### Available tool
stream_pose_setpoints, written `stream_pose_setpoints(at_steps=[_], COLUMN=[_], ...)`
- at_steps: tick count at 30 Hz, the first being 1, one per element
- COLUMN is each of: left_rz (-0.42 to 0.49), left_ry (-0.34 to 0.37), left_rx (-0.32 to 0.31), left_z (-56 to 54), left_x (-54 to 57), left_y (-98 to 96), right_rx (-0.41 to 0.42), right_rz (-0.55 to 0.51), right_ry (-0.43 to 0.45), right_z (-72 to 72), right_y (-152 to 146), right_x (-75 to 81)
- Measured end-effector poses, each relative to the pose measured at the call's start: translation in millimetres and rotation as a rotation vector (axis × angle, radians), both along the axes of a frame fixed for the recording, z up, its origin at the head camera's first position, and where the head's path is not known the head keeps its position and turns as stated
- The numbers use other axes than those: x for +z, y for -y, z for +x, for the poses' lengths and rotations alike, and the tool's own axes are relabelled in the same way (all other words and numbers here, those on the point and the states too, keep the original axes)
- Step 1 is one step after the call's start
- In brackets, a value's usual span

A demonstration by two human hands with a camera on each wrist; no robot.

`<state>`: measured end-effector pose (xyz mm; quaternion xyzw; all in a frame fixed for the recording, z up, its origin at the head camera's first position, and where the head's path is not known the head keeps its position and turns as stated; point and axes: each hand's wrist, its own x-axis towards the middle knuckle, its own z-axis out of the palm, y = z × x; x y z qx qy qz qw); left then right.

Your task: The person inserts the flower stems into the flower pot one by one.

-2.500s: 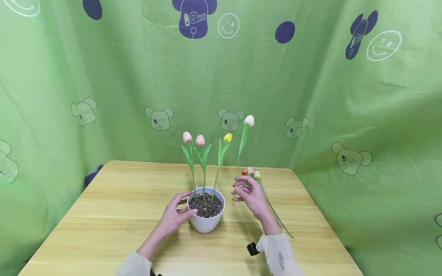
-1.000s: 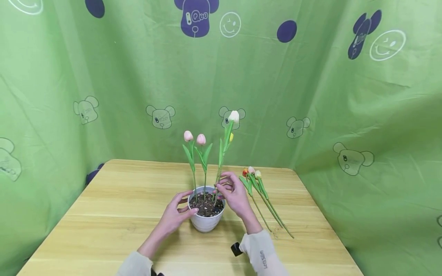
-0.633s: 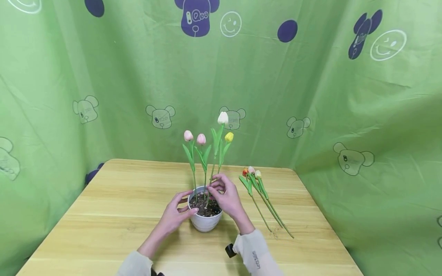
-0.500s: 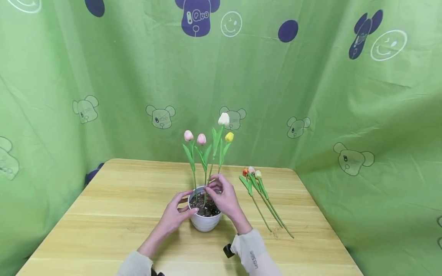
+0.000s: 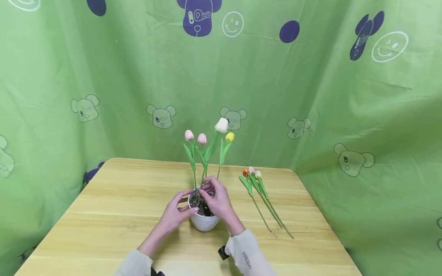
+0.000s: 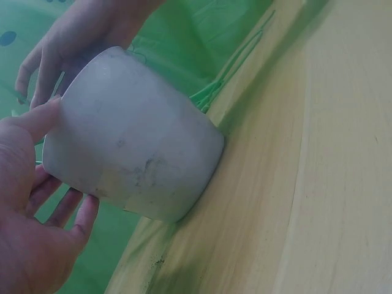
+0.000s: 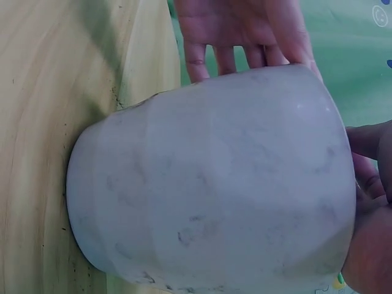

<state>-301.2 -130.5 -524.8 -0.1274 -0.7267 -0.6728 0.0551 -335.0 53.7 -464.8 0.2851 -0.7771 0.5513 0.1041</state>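
A white flower pot (image 5: 204, 223) of dark soil stands on the table. My left hand (image 5: 174, 214) holds its left side, thumb at the near rim and fingers spread around the wall; the left wrist view shows this grip on the pot (image 6: 141, 135) too. Over the soil, my right hand (image 5: 219, 199) pinches the lower stem of a white tulip (image 5: 221, 125), which leans right. Its stem's lower end is among the other stems, partly hidden. Two pink tulips (image 5: 188, 135) and a yellow tulip (image 5: 229, 137) stand upright in the pot.
Three loose tulips (image 5: 258, 186), with orange-red, pink and cream heads, lie on the wooden table (image 5: 114, 214) right of the pot. A green curtain (image 5: 165, 69) with printed bears hangs behind and at both sides.
My right hand has carried the white tulip leftward from beside the pot to over the soil, then lower, and the flower now tilts right. My left hand has stayed on the pot.
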Motion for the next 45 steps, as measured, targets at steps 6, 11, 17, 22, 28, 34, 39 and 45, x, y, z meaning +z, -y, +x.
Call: stream_pose_setpoints(at_steps=[6, 11, 17, 22, 28, 34, 39, 45], left_rz=[-0.002, 0.003, 0.009, 0.007, 0.008, 0.008, 0.0, 0.006], left_ry=[-0.001, -0.003, -0.006, -0.009, -0.014, -0.004, -0.009, -0.004], left_rx=[-0.001, -0.007, -0.01, -0.011, -0.016, -0.015, -0.008, -0.004], left_z=[0.0, 0.6, 0.6, 0.7, 1.1, 2.1, 3.3, 2.7], left_x=[-0.4, -0.3, -1.0, -1.1, -1.1, -0.3, 1.2, 0.7], left_y=[0.6, 0.3, -0.1, 0.3, 0.4, 0.2, -0.2, -0.3], right_rx=[-0.01, -0.02, -0.03, -0.017, 0.022, 0.014, -0.024, -0.054], right_rz=[0.088, 0.142, 0.189, 0.202, 0.218, 0.206, 0.118, 0.137], right_ry=[-0.025, -0.035, -0.056, -0.047, -0.062, -0.064, -0.022, -0.053], right_z=[-1.2, -1.7, -2.1, -2.9, -3.0, -3.4, -1.8, -1.7], right_y=[3.5, 5.2, 6.3, 6.4, 5.5, 5.3, 5.3, 7.0], right_x=[-0.9, -2.3, -2.7, -2.1, -1.2, -3.9, -1.4, 1.4])
